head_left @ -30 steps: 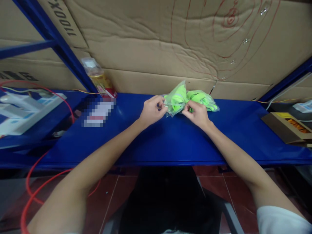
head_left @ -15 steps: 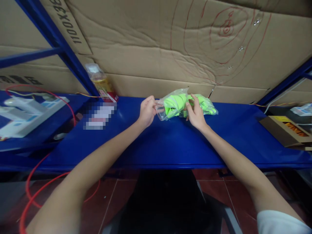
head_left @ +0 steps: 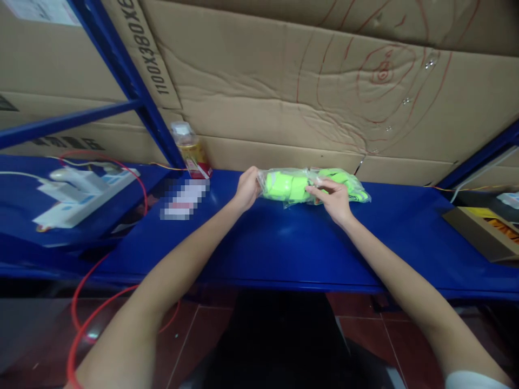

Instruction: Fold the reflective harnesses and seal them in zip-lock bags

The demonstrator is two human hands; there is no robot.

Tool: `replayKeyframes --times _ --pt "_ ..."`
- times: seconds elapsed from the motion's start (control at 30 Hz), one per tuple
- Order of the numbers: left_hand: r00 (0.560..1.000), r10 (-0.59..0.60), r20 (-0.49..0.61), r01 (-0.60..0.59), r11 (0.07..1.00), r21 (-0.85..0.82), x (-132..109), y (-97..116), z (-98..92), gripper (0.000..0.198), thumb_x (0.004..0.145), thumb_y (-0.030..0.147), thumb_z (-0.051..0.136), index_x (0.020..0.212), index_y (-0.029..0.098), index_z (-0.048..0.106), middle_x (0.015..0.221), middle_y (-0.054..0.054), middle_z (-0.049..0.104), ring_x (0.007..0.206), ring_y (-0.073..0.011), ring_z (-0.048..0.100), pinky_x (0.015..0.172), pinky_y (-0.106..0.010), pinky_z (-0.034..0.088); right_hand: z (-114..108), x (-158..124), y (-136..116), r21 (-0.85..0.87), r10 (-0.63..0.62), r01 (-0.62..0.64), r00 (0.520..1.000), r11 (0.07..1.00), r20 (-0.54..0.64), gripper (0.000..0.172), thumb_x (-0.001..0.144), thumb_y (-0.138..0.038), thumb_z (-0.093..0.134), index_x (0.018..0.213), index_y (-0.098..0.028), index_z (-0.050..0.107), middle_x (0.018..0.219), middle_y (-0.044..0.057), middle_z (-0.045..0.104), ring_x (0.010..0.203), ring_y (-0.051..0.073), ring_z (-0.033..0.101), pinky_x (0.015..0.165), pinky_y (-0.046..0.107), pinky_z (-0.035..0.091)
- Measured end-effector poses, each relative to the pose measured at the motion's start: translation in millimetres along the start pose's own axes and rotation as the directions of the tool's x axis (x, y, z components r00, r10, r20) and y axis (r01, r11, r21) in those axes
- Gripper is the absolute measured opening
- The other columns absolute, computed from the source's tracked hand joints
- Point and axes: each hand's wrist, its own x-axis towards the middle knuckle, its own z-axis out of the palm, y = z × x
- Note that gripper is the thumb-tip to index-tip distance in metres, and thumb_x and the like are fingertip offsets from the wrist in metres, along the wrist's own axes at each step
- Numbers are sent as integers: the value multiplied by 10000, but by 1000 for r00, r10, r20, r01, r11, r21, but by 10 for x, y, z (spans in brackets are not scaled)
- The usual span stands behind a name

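Observation:
A clear plastic bag (head_left: 263,181) with folded neon-green fabric (head_left: 287,187) inside it is stretched between my two hands, just above the blue table. My left hand (head_left: 247,189) is closed around the bag's left end. At the right end, the fingers of my right hand (head_left: 335,199) pinch the bag's edge beside the green fabric. Behind my right hand lies a second clear bag (head_left: 359,190), also with neon-green fabric in it. My right fingers partly hide where the two bags meet.
The blue table (head_left: 279,243) backs onto a cardboard wall (head_left: 251,75). A gold and red bottle (head_left: 194,156) stands at the back left, beside a blurred-out label (head_left: 184,200). Further left are a white power strip (head_left: 87,200) and a red hose (head_left: 77,308). An open carton (head_left: 472,232) sits right.
The bag in my hands has turned from tilted to nearly level and is drawn out longer. My right hand has shifted to its right end. The camera view has also moved a little.

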Motion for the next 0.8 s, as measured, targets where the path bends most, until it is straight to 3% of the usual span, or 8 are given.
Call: replayKeyframes --times 0.1,0.2,0.27,0.37,0.57,0.67,0.8 --pt "983 -164 -86 158 984 -79 48 -41 -61 274 841 449 665 830 224 509 805 -37 679 702 -161 672 668 -278 547 73 196 -76 -175 -237 224 970 959 -61 263 779 -502 910 860 -255 866 830 23 726 675 162 579 588 326 495" --pt "941 -290 -175 270 954 -128 93 -95 -141 292 903 492 623 944 205 586 999 -113 766 848 -208 734 792 -325 576 156 492 -235 -364 -368 360 929 859 49 234 909 -459 817 885 -232 868 712 11 694 633 163 551 621 331 447" --pt "928 -281 -244 266 959 -95 120 -147 -191 372 953 583 560 995 214 575 1063 -130 760 893 -221 730 820 -335 563 248 681 -327 -462 -375 418 908 782 186 228 921 -404 808 808 -209 838 692 18 695 614 163 552 625 333 429" --pt "911 -223 -347 240 971 4 147 -225 -236 454 974 681 517 1041 233 544 1087 -113 718 933 -217 701 841 -326 544 430 900 -385 -555 -404 444 892 704 201 218 925 -309 783 738 -199 798 678 33 690 624 181 572 664 351 458" --pt "912 -164 -377 200 978 58 170 -290 -256 473 1003 706 504 1151 257 500 1142 -90 666 1031 -219 680 891 -323 543 627 1116 -332 -451 -379 404 913 796 149 118 860 -222 798 752 -195 758 650 35 682 639 196 621 656 357 533" --pt "920 -148 -363 183 981 63 173 -300 -250 464 1028 688 486 1214 263 495 1199 -97 667 1100 -226 683 952 -336 541 641 1126 -315 -375 -375 394 919 839 125 162 888 -300 795 774 -193 749 652 34 670 627 189 640 632 355 560" --pt "925 -133 -356 151 988 22 161 -309 -218 550 1008 755 487 1245 260 498 1198 -102 662 1124 -238 688 972 -354 549 639 1102 -289 -279 -350 349 936 895 49 343 945 -520 761 804 -210 726 634 21 643 563 167 631 558 329 571"
